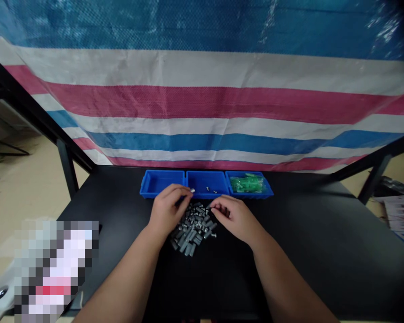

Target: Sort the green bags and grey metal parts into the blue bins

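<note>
Blue middle bin (207, 179): two screws (211, 189) | blue right bin (268, 190): green packet (249, 183)

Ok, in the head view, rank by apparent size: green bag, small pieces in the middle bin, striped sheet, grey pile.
Largest to smallest:
1. Striped sheet
2. Grey pile
3. Green bag
4. Two small pieces in the middle bin; these look alike, so unranked between themselves.

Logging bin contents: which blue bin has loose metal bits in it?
The middle bin: small loose metal pieces lie on its floor. The right bin holds a green packet; the left bin shows none in its visible part.
</note>
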`<state>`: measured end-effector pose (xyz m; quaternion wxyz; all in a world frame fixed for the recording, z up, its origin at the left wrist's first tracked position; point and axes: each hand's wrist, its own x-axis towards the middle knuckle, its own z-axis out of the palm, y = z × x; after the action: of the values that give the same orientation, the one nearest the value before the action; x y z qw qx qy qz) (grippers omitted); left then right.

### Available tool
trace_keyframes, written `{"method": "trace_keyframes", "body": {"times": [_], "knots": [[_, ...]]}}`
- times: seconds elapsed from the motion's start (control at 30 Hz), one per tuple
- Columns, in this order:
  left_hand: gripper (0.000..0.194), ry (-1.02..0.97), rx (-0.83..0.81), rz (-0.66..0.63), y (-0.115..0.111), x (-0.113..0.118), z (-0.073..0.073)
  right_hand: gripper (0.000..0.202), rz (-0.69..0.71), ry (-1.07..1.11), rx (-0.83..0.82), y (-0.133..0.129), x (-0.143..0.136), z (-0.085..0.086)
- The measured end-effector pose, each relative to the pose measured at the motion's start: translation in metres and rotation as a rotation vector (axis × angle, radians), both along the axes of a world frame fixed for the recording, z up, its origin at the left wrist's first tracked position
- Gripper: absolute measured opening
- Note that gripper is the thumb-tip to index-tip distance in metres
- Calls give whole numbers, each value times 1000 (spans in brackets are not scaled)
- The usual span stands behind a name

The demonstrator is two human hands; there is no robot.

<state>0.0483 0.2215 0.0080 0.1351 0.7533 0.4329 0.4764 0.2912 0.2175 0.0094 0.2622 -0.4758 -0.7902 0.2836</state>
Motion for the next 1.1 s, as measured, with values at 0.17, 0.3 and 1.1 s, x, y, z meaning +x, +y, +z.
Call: {"method": "trace_keyframes", "body": {"times": [0.17, 0.3, 1.1], "knots": [[13, 154, -101, 239, 12, -17, -2, 29, 61, -132, -17, 3, 1, -6], [15, 298, -172, 291, 15, -17, -7, 25, 50, -182, -6, 5, -1, -12], [18, 374, -180, 210, 6, -4, -3, 25, -385, 0, 205, 13, -8, -13]]}}
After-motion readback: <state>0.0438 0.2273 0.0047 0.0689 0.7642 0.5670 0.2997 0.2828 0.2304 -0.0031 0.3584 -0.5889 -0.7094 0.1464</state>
